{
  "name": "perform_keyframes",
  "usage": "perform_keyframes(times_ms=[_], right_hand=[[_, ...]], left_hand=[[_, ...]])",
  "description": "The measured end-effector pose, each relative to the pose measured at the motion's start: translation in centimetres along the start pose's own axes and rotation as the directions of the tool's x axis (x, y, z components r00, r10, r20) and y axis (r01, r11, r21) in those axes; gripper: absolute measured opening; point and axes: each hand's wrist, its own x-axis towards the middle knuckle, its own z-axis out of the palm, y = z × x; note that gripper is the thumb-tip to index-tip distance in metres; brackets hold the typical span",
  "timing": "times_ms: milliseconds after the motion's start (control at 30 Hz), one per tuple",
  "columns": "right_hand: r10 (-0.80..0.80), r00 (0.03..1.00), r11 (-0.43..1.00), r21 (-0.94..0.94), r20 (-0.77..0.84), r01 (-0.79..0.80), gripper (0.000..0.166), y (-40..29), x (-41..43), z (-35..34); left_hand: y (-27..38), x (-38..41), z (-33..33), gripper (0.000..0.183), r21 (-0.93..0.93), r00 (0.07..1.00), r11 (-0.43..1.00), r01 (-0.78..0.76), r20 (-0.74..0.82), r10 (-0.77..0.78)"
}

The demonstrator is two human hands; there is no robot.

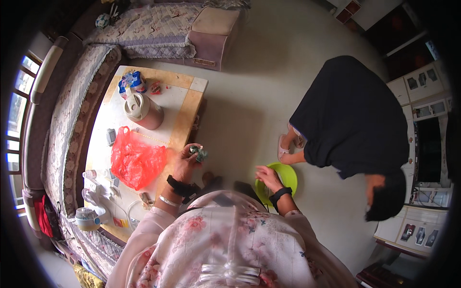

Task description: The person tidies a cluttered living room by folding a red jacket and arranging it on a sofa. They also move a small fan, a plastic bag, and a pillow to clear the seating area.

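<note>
My left hand is raised by the right edge of the table and grips a small dark green bundle, its material too small to make out. A black strap and a silver-coloured bangle circle that wrist. Over the rim of a lime-green plastic basin on the floor hovers my right hand, its fingers loosely bent and nothing visible in them. My forearm and hand hide part of the basin's inside. On the tabletop, left of my left hand, lies a crumpled red plastic bag.
A coffee table holds a thermal jug, blue packaging and a small fan. Sofas border it. At right, a person in dark clothing bends beside the basin, before white cabinets.
</note>
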Motion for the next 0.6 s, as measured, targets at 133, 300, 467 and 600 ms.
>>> perform_keyframes(times_ms=[133,300,467,600], right_hand=[[-0.201,0.949,0.969,0.189,0.241,0.157,0.032,-10.3,3.1,3.7],[-0.382,0.846,0.900,0.357,0.372,0.250,0.044,-15.3,8.0,4.8],[-0.434,0.751,0.883,0.068,0.498,0.465,0.060,-18.7,11.0,3.1],[-0.598,0.540,0.553,-0.184,0.592,0.813,0.065,-23.0,12.3,1.3]], left_hand=[[1.1,2.1,0.8,0.017,-0.041,0.996,0.998,0.047,0.071,-0.044],[1.5,5.8,3.4,0.022,0.088,0.976,0.992,0.086,0.195,-0.101],[0.8,8.9,5.6,0.068,0.280,0.990,0.958,0.059,0.108,-0.093],[-0.1,11.6,6.7,0.071,0.127,0.998,0.990,-0.056,-0.024,0.059]])
